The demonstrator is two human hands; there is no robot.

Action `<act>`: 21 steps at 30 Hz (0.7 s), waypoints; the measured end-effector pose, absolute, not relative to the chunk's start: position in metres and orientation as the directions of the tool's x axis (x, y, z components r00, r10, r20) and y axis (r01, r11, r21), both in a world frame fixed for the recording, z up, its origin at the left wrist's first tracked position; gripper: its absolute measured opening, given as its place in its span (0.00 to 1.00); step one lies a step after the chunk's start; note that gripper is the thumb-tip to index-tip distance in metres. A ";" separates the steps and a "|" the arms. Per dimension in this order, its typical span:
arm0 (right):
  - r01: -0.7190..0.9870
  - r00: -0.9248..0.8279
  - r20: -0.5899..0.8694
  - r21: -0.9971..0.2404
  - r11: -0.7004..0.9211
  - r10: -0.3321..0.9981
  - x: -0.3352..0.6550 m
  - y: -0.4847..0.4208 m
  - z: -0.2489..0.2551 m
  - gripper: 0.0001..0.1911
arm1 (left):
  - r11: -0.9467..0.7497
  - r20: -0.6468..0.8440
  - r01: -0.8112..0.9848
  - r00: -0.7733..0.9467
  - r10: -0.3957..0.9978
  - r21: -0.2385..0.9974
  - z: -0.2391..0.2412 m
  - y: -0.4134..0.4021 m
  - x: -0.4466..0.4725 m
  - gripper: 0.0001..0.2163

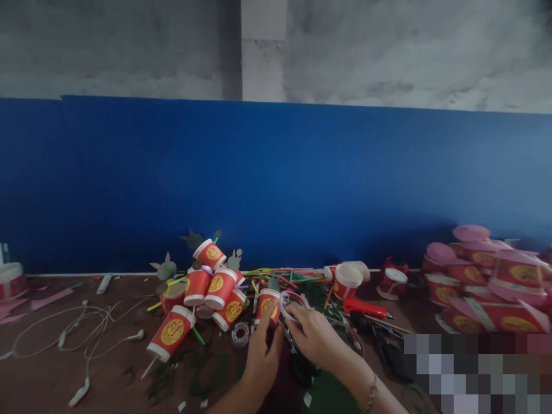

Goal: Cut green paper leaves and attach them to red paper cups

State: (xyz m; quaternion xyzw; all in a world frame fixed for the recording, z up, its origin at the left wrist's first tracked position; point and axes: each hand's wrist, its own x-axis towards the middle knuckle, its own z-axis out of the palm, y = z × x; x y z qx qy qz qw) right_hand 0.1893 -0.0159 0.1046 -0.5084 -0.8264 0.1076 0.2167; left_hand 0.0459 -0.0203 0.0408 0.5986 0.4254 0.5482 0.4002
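Observation:
In the middle of the table my left hand (pixel 263 353) is closed around a red paper cup (pixel 266 303) with a yellow emblem. A small dark green paper cut-out (pixel 273 282) shows at the cup's rim. Right beside the cup, my right hand (pixel 314 333) has its fingers closed on a pale ring that looks like a roll of tape (pixel 285 303). The fingertips are partly hidden by the hand itself. Scissors (pixel 299 368) with dark handles lie partly beneath my right hand. Left of my hands is a small white-rimmed tape roll (pixel 240 334).
A pile of decorated red cups (pixel 221 287) stands to the left, near white earphones (pixel 86 333). Coloured sticks (pixel 271 273) lie behind my hands. Toward the right are white-lined cups (pixel 347 280), a red-handled tool (pixel 366 307) and pink-topped cups (pixel 474 276). A blue panel (pixel 276 184) bounds the table's back.

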 end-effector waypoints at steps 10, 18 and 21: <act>0.809 -0.415 0.226 -0.352 0.471 0.882 0.190 -0.019 0.107 0.09 | -0.361 0.367 0.160 -0.005 0.930 0.919 0.042 -0.018 0.044 0.12; 0.813 -0.411 0.269 -0.325 0.484 0.871 0.183 -0.022 0.110 0.14 | -0.303 0.311 0.106 -0.068 0.948 0.947 0.046 -0.016 0.042 0.10; 0.820 -0.402 0.291 -0.307 0.483 0.868 0.182 -0.021 0.108 0.14 | -0.306 0.311 0.094 -0.043 0.950 0.947 0.044 -0.016 0.042 0.10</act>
